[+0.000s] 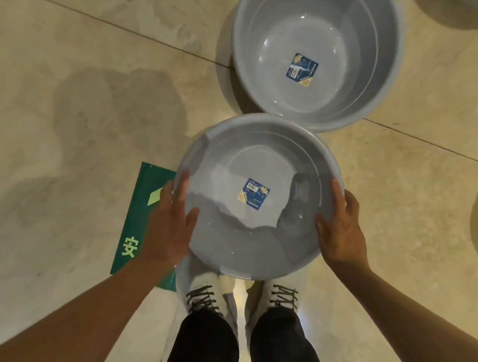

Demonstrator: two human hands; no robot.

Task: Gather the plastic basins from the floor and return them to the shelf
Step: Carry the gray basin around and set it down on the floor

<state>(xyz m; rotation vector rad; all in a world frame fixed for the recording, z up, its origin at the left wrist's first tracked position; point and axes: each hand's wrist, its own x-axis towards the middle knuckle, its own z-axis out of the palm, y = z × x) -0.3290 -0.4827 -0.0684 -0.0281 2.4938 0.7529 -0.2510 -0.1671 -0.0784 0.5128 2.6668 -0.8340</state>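
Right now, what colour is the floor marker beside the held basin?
Green, with pale green characters on the floor marker; head view, the only one.

A pale grey round plastic basin (259, 198) sits mouth up, raised above the floor, empty, with a blue label stuck in the middle of its bottom. Just beyond it a second grey basin (316, 57), deeper-looking and likewise labelled, stands upright on the floor, their rims nearly touching.
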